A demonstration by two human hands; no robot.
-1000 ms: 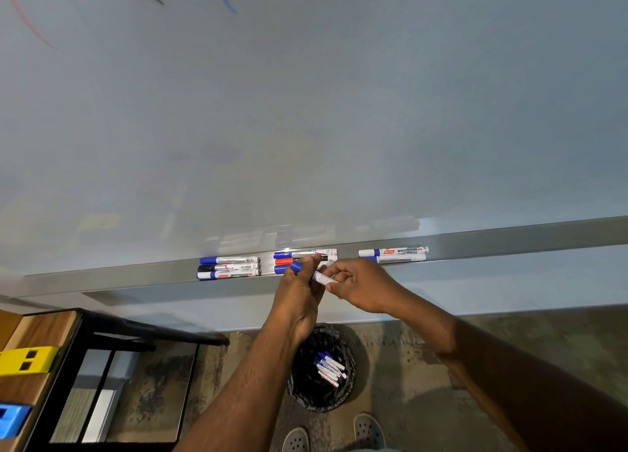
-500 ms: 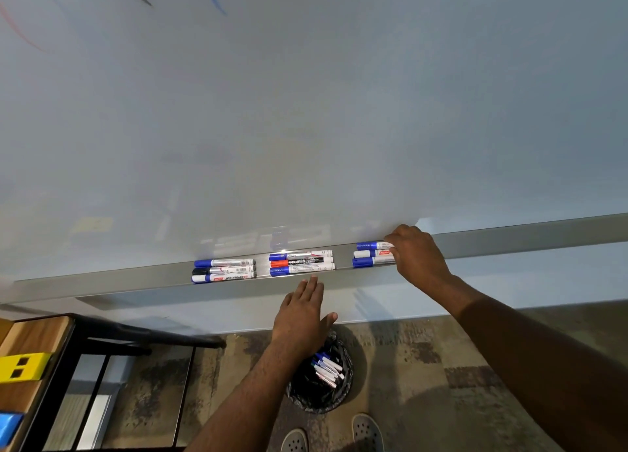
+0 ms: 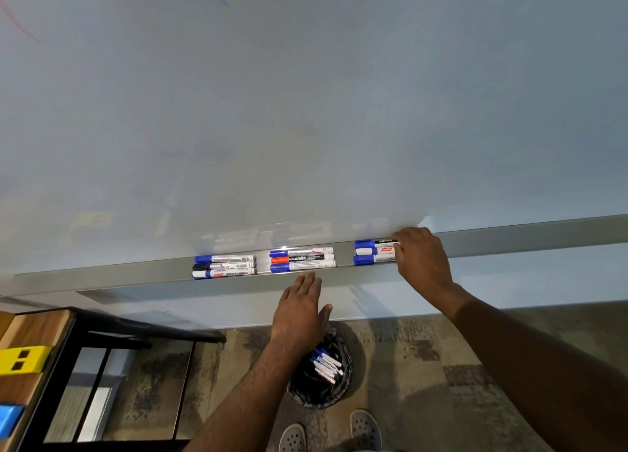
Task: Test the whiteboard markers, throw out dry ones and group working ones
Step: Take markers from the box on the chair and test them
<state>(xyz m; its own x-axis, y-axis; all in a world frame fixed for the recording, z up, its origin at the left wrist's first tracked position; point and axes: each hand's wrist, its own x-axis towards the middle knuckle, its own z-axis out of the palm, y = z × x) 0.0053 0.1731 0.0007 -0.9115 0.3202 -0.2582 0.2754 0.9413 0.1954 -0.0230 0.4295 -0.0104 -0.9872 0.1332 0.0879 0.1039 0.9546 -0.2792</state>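
Nine markers on the whiteboard ledge [image 3: 136, 275]: left group of three [image 3: 224, 266], middle group of three [image 3: 302, 258], right group of three [image 3: 373, 251]; one bin [image 3: 321, 377]; two hands.

The right hand [image 3: 421, 258] covers the right ends of three markers [image 3: 373, 251] on the tray [image 3: 136, 275], hiding whether its fingers grip them. The left arm [image 3: 244, 383] hides part of the bin [image 3: 321, 380]. Marker labels are mostly unreadable.
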